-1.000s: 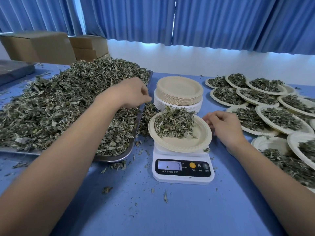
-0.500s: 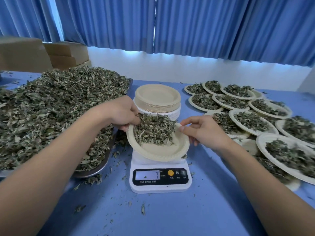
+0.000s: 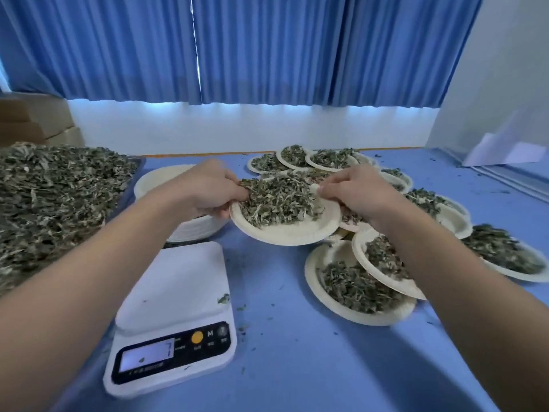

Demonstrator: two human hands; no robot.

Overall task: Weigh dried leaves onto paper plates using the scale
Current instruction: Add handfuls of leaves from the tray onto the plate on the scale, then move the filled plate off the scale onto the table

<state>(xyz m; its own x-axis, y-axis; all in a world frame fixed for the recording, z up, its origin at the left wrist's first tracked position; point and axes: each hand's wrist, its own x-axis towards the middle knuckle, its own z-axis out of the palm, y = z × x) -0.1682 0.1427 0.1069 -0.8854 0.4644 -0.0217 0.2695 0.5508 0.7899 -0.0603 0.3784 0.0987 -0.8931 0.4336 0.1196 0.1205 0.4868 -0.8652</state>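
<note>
Both arms reach forward from the bottom corners of the head view, forearms bare, and meet on one paper plate. The left hand grips the plate's left rim: its thumb lies on top at the edge of the dried leaves, and its fingers are curled under the rim. The right hand pinches the right rim, fingertips pressed together on top; what its other fingers do below I cannot tell. The plate tilts slightly and is held above the blue table, beyond the scale and not on it, between the stack of empty plates and the filled plates spread to the right. The leaves are heaped on the plate's far half.

On the scale's dark front panel a letter "M" can be read beside a round orange button; the small print below the buttons is too small to read. Its lit display shows a blurred figure I cannot make out. One leaf scrap lies on the white platform. A tray at left carries the big leaf pile.
</note>
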